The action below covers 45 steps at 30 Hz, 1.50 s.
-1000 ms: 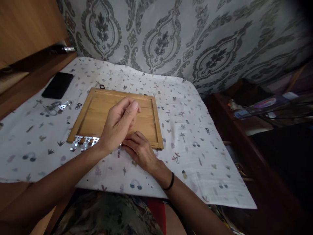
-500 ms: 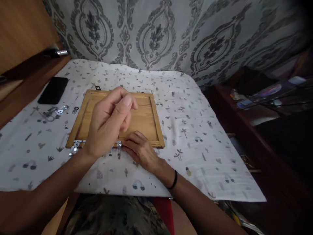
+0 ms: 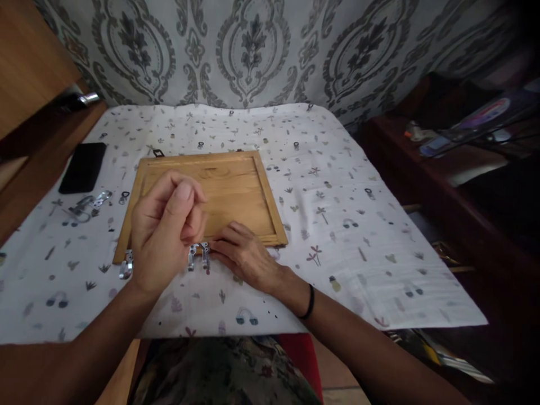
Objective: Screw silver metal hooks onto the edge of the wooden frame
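A framed wooden panel [image 3: 230, 191] lies flat on the cloth, with shiny metal hinges [image 3: 198, 256] along its near edge. My left hand [image 3: 166, 225] is raised above the panel's left part, closed, thumb pressed against curled fingers. Whatever it holds, if anything, is hidden. My right hand [image 3: 247, 256] rests at the middle of the near edge, its bent fingers closed over the wood right beside a hinge; the thumb side is partly hidden. Another metal hinge [image 3: 126, 266] shows at the left corner, partly behind my left wrist.
On the patterned white cloth [image 3: 337, 236] left of the panel lie a black phone [image 3: 83, 167] and loose metal pieces [image 3: 86, 206]. Wooden furniture [image 3: 29, 62] borders the left side. A patterned curtain [image 3: 253, 50] hangs behind. A dark red shelf [image 3: 392, 146] stands at the right.
My left hand has moved left and closer to me over the panel, staying closed. My right hand keeps its place at the near edge. The whole view has shifted slightly.
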Each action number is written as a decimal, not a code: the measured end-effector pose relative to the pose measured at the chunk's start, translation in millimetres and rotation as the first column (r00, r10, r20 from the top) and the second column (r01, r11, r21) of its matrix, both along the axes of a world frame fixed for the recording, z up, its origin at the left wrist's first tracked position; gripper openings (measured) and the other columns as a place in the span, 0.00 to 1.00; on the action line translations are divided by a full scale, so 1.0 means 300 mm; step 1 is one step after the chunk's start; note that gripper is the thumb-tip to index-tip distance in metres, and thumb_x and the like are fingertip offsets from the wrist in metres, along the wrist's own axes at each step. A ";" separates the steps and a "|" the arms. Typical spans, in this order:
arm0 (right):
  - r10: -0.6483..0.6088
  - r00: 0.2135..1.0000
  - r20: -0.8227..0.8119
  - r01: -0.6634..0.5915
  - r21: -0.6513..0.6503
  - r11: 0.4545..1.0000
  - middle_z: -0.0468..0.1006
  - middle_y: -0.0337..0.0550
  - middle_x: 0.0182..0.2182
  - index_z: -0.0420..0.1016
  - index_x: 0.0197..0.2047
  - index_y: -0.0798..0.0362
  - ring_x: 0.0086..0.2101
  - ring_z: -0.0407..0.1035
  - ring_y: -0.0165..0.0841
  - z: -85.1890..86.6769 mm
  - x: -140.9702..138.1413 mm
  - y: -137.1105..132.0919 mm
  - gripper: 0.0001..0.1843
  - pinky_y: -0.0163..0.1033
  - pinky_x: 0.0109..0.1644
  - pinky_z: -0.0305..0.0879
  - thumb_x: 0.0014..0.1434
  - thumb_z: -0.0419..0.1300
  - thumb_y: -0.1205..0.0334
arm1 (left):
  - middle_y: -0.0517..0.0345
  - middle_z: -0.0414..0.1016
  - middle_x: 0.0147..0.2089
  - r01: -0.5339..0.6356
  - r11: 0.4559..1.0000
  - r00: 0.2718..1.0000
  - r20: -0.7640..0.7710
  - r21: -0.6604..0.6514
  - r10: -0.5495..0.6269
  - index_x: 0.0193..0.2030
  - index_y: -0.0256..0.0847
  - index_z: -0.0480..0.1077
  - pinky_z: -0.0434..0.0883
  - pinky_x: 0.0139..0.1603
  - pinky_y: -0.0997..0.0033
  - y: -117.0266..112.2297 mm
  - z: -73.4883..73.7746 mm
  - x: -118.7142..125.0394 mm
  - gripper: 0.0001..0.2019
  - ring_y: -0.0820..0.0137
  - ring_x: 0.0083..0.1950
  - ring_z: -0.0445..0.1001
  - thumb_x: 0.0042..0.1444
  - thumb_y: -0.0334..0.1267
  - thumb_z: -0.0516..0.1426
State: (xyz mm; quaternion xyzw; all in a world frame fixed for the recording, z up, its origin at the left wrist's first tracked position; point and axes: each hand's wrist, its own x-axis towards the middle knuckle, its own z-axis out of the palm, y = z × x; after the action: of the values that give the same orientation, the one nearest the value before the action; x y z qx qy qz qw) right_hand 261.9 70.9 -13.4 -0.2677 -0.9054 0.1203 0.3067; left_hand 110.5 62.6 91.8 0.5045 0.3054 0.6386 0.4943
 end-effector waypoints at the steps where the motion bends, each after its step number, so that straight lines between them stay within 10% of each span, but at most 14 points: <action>1: 0.000 1.000 -0.004 0.000 0.008 1.000 0.77 0.48 0.36 0.80 0.41 0.58 0.38 0.64 0.37 0.000 -0.001 0.000 0.15 0.42 0.45 0.66 0.73 0.54 0.60 | 0.69 0.47 0.16 0.001 1.000 1.000 0.002 -0.001 -0.001 0.30 0.42 0.72 0.44 0.14 0.73 -0.001 0.001 0.001 0.13 0.79 0.15 0.41 0.67 0.39 0.57; 13: -0.007 1.000 0.010 0.007 0.029 1.000 0.77 0.47 0.36 0.79 0.42 0.57 0.38 0.63 0.37 0.004 0.000 0.001 0.14 0.42 0.44 0.65 0.73 0.55 0.60 | 0.69 0.46 0.17 0.035 0.999 0.999 -0.013 -0.014 -0.035 0.32 0.41 0.72 0.45 0.16 0.74 -0.004 -0.006 0.006 0.11 0.79 0.16 0.41 0.67 0.38 0.57; 28: -0.006 1.000 -0.012 0.007 0.035 0.999 0.76 0.47 0.36 0.79 0.41 0.57 0.40 0.63 0.37 -0.008 -0.005 0.003 0.13 0.42 0.44 0.65 0.72 0.55 0.61 | 0.72 0.40 0.18 0.588 0.801 0.801 -0.055 -0.111 -0.596 0.42 0.44 0.74 0.46 0.16 0.80 0.061 0.001 -0.058 0.07 0.81 0.15 0.39 0.66 0.36 0.55; 35: -0.010 1.000 0.028 0.009 0.035 0.999 0.78 0.49 0.38 0.79 0.39 0.56 0.40 0.65 0.39 -0.004 -0.006 0.005 0.13 0.43 0.47 0.66 0.71 0.56 0.60 | 0.58 0.67 0.27 0.104 0.994 0.946 -0.305 -0.041 -0.112 0.45 0.45 0.73 0.65 0.27 0.69 0.015 0.014 -0.016 0.08 0.69 0.28 0.66 0.67 0.44 0.57; 41: -0.015 1.000 0.000 0.015 0.054 0.998 0.76 0.48 0.36 0.81 0.40 0.58 0.39 0.63 0.38 0.000 -0.002 0.003 0.14 0.41 0.44 0.65 0.71 0.56 0.61 | 0.65 0.53 0.21 -0.146 0.988 0.985 -0.100 -0.053 0.140 0.34 0.44 0.72 0.48 0.18 0.70 -0.013 0.005 0.047 0.06 0.75 0.21 0.50 0.65 0.37 0.59; 45: -0.002 1.000 0.011 0.001 0.047 0.999 0.76 0.48 0.36 0.80 0.41 0.58 0.38 0.63 0.37 0.001 -0.002 0.004 0.14 0.40 0.44 0.66 0.72 0.56 0.61 | 0.69 0.45 0.18 -0.081 0.997 0.990 -0.117 0.001 0.081 0.32 0.44 0.69 0.44 0.16 0.71 0.026 -0.001 0.049 0.11 0.77 0.17 0.44 0.65 0.42 0.60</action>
State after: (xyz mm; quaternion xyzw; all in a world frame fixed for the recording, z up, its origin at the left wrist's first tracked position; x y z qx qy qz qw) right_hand 261.3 71.9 -12.9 -0.2618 -0.9095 0.0970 0.3079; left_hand 125.3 70.2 91.4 0.5275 0.3552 0.6268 0.4501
